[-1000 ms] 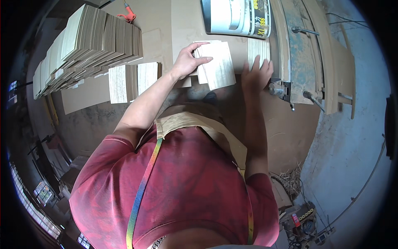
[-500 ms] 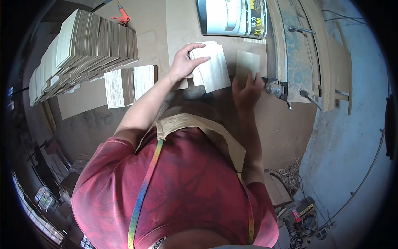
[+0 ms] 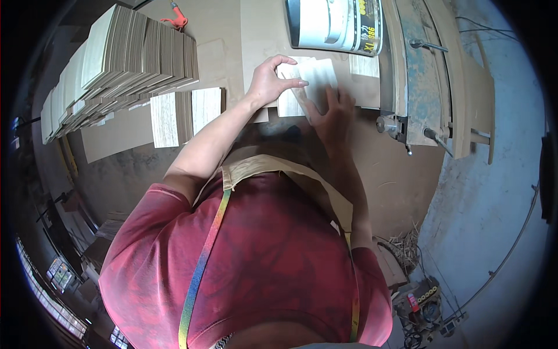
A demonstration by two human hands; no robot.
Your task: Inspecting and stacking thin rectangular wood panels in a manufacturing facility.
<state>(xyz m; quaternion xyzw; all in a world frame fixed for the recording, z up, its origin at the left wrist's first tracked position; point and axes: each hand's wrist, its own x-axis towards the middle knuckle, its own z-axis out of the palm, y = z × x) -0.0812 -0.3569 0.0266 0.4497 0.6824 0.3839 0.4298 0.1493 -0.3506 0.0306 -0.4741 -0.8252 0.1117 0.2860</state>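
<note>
My left hand [image 3: 269,86] curls its fingers and thumb around the left and upper part of a small stack of pale thin wooden boards [image 3: 289,106]. On that stack, a tilted pale board [image 3: 318,71] lies turned away from the others. The fingers of my right hand [image 3: 333,116] are on its lower right part, with the thumb at its lower left; motion blurs this hand somewhat. Right of it, another pale board [image 3: 365,66] lies flat just below a large white-and-black bucket [image 3: 334,26].
Tall rows of stacked boards [image 3: 136,55] stand at the left, with smaller board stacks [image 3: 164,119] nearer me. A red air blow gun [image 3: 177,22] lies behind them. At the right, a worn machine with metal clamp handles [image 3: 427,43] borders the brown worktop [image 3: 264,29].
My right hand has moved left from beside the stack to the tilted board. The pale board below the bucket now shows more fully. My left hand stays at the stack.
</note>
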